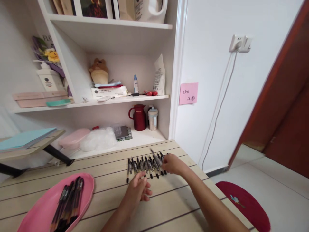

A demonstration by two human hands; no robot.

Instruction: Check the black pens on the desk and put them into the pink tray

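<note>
A row of black pens [145,165] with clear sections lies side by side on the striped wooden table. My right hand [171,163] is closed at the row's right end, fingers pinched on a pen [156,158] that tilts up to the left and is slightly blurred. Just below the front of the row, my left hand [138,188] is turned partly palm up, its fingers loosely curled and apart, with no pen visible in it. To the left, a pink scalloped tray [43,200] holds several dark pens [69,203] in a bundle.
Behind the table, a white shelf [145,137] holds a red thermos jug [139,117], a pale cup [153,118] and a white plastic bag [98,140]. A small raised stand [51,138] is at left. A red stool [246,204] stands at right.
</note>
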